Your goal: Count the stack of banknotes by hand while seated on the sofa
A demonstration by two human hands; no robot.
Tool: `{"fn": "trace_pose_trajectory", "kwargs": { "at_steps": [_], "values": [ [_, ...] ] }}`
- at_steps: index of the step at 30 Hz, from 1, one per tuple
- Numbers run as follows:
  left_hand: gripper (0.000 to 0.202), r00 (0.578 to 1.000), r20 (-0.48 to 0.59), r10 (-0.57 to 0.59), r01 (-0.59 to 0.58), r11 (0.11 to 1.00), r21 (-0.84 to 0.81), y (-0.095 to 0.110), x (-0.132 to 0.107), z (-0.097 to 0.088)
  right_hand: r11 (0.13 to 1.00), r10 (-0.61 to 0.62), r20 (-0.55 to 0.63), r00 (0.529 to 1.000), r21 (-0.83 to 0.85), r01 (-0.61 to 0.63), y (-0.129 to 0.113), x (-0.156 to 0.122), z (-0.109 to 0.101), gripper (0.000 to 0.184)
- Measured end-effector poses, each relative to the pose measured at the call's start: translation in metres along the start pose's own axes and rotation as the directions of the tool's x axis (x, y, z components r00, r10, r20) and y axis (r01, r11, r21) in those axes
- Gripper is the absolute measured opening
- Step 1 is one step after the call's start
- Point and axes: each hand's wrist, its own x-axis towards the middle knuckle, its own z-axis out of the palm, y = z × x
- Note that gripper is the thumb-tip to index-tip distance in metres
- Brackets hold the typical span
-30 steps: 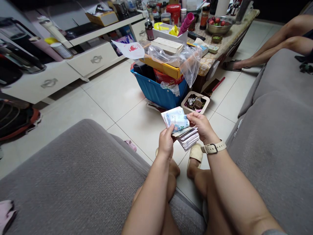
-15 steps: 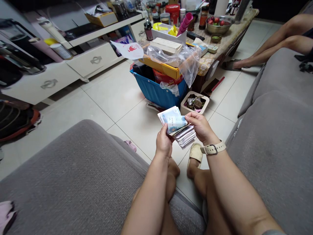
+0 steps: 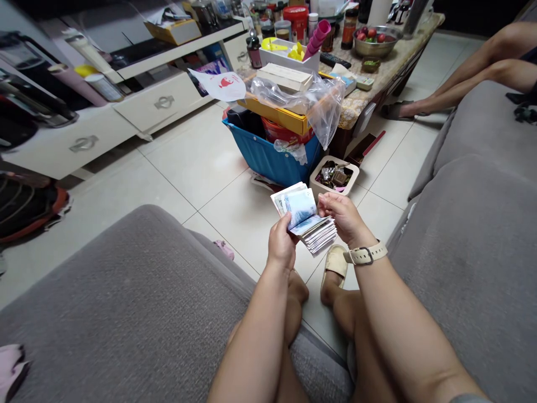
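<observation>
My left hand (image 3: pixel 282 242) grips a thick wad of banknotes (image 3: pixel 304 215) from below, thumb across the pale blue notes on top. The wad is fanned, with its paper edges showing at the lower right. My right hand (image 3: pixel 342 217) is held just to the right of the wad, fingers curled, with fingertips at the upper edge of the notes. I cannot tell whether they pinch a note. A cream watch strap (image 3: pixel 364 253) circles my right wrist. Below the hands, a beige slipper (image 3: pixel 335 266) lies on my right foot.
A blue crate (image 3: pixel 268 157) holding a yellow box and plastic bag stands ahead, next to a small beige tray of wrapped items (image 3: pixel 334 176). Grey sofa cushions (image 3: pixel 474 224) flank me. Another person's legs (image 3: pixel 470 84) extend at upper right beside a cluttered table (image 3: pixel 403 47).
The pale blue notes on top of the wad have shifted and now bend upward between my hands. My right hand has drawn back slightly from the wad's top edge.
</observation>
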Motion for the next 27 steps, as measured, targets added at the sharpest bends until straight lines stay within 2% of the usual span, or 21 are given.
{"fn": "trace_pose_trajectory", "kwargs": {
  "at_steps": [5, 15, 21, 27],
  "values": [
    [0.024, 1.0, -0.013, 0.0, 0.001, 0.999, 0.053, 0.0006, -0.0013, -0.001, 1.0, 0.03, -0.109, 0.994, 0.009, -0.029, 0.0036, 0.005, -0.0039, 0.033],
    [0.021, 1.0, -0.018, -0.012, 0.013, 0.997, 0.075, 0.0037, -0.0056, 0.0022, 0.998, 0.061, -0.092, 0.994, 0.015, -0.06, 0.0059, 0.0051, -0.0031, 0.018],
    [0.026, 1.0, -0.029, 0.0, -0.001, 1.0, -0.006, 0.0005, -0.0014, 0.0023, 0.999, 0.037, -0.096, 0.995, 0.016, -0.035, 0.0056, 0.0038, -0.0015, 0.017],
    [0.023, 0.999, -0.046, 0.029, -0.031, 0.998, -0.053, -0.0004, 0.0035, 0.0004, 1.0, 0.008, -0.103, 0.995, 0.031, -0.005, 0.003, -0.001, 0.0052, 0.014]
  ]
}}
